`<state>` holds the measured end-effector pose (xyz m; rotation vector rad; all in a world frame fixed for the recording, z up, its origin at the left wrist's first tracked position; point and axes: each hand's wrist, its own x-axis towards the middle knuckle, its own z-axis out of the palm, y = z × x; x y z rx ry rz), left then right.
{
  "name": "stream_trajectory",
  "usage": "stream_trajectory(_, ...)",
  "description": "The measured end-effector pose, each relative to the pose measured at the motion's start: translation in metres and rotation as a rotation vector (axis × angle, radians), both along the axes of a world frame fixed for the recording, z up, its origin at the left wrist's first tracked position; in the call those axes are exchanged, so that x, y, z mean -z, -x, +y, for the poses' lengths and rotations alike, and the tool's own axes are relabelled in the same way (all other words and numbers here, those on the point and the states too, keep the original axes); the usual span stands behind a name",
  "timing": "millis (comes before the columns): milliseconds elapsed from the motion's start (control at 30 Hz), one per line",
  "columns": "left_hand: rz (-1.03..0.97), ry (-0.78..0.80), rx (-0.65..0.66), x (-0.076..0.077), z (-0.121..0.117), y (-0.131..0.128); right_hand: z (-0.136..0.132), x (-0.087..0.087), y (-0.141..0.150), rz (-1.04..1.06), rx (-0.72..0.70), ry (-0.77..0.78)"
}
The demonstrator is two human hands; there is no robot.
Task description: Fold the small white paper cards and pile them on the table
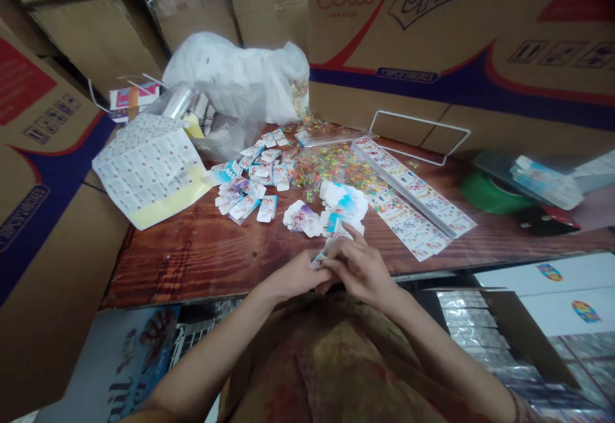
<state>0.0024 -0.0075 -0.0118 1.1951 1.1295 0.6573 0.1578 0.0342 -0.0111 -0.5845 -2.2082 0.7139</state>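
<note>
My left hand (298, 275) and my right hand (358, 268) meet at the near edge of a dark wooden table (202, 250). Together they pinch a small printed card packet (319, 259) between closed fingers. Just beyond the hands lies a loose pile of flat white and blue printed cartons (336, 208). Further back sits a scatter of small finished packets (254, 179). A heap of tiny coloured candies (331, 163) spreads across the table's middle.
A sticker sheet (148, 170) lies at the left, long printed strips (413, 199) at the right. A white plastic bag (240, 74) and a clear bag stand behind. Large cardboard boxes (456, 45) wall the table. A green tape roll (490, 192) sits far right.
</note>
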Motion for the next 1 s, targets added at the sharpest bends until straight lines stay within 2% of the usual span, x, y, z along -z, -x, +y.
stream_trajectory(100, 0.095, -0.060, -0.076, 0.008, -0.004, -0.004, -0.003, -0.003, -0.004, -0.054, -0.063, 0.060)
stream_trajectory(233, 0.092, -0.168, -0.146, 0.016, -0.008, -0.009, -0.006, -0.008, -0.007, -0.058, -0.070, -0.001)
stream_trajectory(333, 0.071, -0.225, -0.111, 0.014, -0.009, -0.011, -0.007, -0.007, -0.007, -0.021, -0.026, -0.042)
stream_trajectory(400, 0.097, -0.251, -0.078, 0.013, -0.009, -0.009, -0.009, -0.004, -0.006, 0.013, -0.025, 0.017)
stream_trajectory(467, 0.141, -0.265, -0.085, 0.014, -0.009, -0.007, -0.010, -0.001, -0.006, 0.010, -0.056, 0.086)
stream_trajectory(600, 0.148, -0.251, -0.192, 0.022, -0.012, -0.004, -0.015, 0.001, -0.006, -0.023, -0.114, 0.124)
stream_trajectory(700, 0.028, -0.179, -0.254, 0.022, -0.015, -0.005, -0.015, -0.003, -0.006, 0.136, -0.015, 0.178)
stream_trajectory(767, -0.036, -0.106, -0.247, 0.017, -0.017, -0.005, -0.012, -0.005, -0.005, 0.270, 0.124, 0.314)
stream_trajectory(800, -0.049, -0.074, -0.230, 0.014, -0.017, -0.006, -0.010, -0.005, -0.003, 0.309, 0.149, 0.446)
stream_trajectory(900, -0.010, -0.046, -0.215, 0.007, -0.015, -0.008, -0.001, -0.001, 0.005, 0.353, 0.020, 0.941)
stream_trajectory(933, 0.020, -0.065, -0.251, 0.006, -0.014, -0.009, 0.002, 0.002, 0.007, 0.382, -0.012, 1.066)
stream_trajectory(1000, 0.045, -0.117, -0.372, 0.006, -0.011, -0.010, 0.006, 0.009, 0.012, 0.466, 0.024, 1.221)
